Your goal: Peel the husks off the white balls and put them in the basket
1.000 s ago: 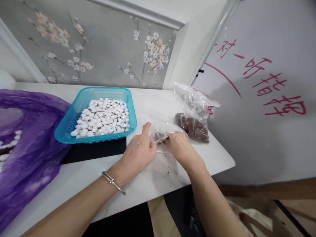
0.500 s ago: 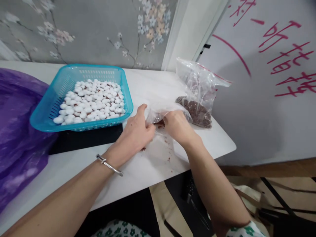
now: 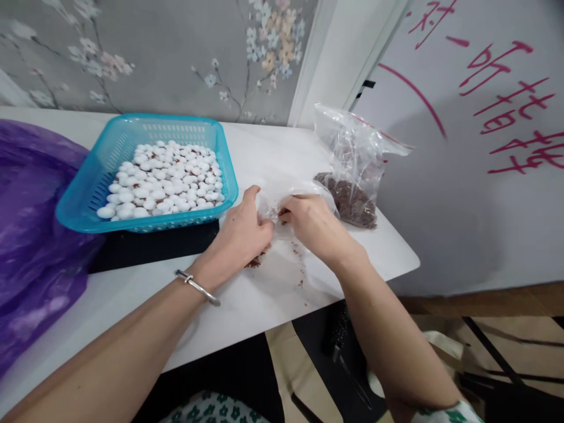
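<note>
My left hand [image 3: 244, 229], a silver bangle at its wrist, is closed on the left edge of a clear plastic bag [image 3: 304, 188] lying on the table. At the bag's mouth my right hand [image 3: 315, 226] is closed, its fingertips pinched by some reddish-brown bits [image 3: 283, 215]. Its fingers partly hide what they hold. A small heap of brown bits [image 3: 254, 261] lies under the left hand, and a thin trail of crumbs [image 3: 301, 270] runs toward the table's front edge.
A blue basket [image 3: 145, 224] of white oval pieces [image 3: 163, 182] stands on a black mat [image 3: 154, 249]. Behind my right hand stands a zip bag [image 3: 352, 200] with brown contents. A purple plastic bag [image 3: 35, 235] covers the left of the white table [image 3: 211, 329]. A whiteboard [image 3: 440, 235] rises at right.
My right hand has moved a little left, closer to my left hand. The left hand has shifted slightly left, and more of the brown heap beneath it shows.
</note>
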The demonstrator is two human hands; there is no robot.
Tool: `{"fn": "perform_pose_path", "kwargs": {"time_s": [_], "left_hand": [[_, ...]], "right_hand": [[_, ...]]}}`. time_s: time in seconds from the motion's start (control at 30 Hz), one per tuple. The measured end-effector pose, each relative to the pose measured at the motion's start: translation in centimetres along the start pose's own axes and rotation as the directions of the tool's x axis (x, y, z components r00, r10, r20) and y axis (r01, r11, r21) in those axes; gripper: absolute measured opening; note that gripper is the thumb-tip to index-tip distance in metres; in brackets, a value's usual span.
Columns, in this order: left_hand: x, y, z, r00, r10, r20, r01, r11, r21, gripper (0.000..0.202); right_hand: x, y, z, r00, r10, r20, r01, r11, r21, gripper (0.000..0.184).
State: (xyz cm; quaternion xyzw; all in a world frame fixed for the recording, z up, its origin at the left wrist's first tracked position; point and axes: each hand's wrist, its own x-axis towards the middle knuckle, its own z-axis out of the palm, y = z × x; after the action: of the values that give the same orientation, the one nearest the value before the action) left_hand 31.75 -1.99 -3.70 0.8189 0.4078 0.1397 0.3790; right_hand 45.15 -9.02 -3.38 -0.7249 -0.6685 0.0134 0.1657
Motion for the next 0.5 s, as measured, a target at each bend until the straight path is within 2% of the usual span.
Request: {"fn": "perform_pose_path", "kwargs": {"time_s": [0.17, 0.33, 0.5], "left_hand": [[-0.1, -0.4, 0.1, 0.996, 0.074, -0.051, -0.072, 0.996, 0.048, 0.061], [0.0, -0.3, -0.1, 0.995, 0.082, -0.049, -0.078, 0.995, 0.068, 0.060], [0.1, -0.8, 0.1, 0.989, 0.125, -0.080, -0.115, 0.987, 0.114, 0.059]], "right_hand": [[-0.8, -0.1, -0.2, 0.999, 0.021, -0.041, -0.021, 1.000, 0.014, 0.025], [-0.7, 0.5, 0.5, 0.995, 0.058, -0.079, -0.056, 0.998, 0.020, 0.026], [-1.7, -0.7, -0.8, 0.988, 0.067, -0.142, -0.057, 0.996, 0.073, 0.023]]}}
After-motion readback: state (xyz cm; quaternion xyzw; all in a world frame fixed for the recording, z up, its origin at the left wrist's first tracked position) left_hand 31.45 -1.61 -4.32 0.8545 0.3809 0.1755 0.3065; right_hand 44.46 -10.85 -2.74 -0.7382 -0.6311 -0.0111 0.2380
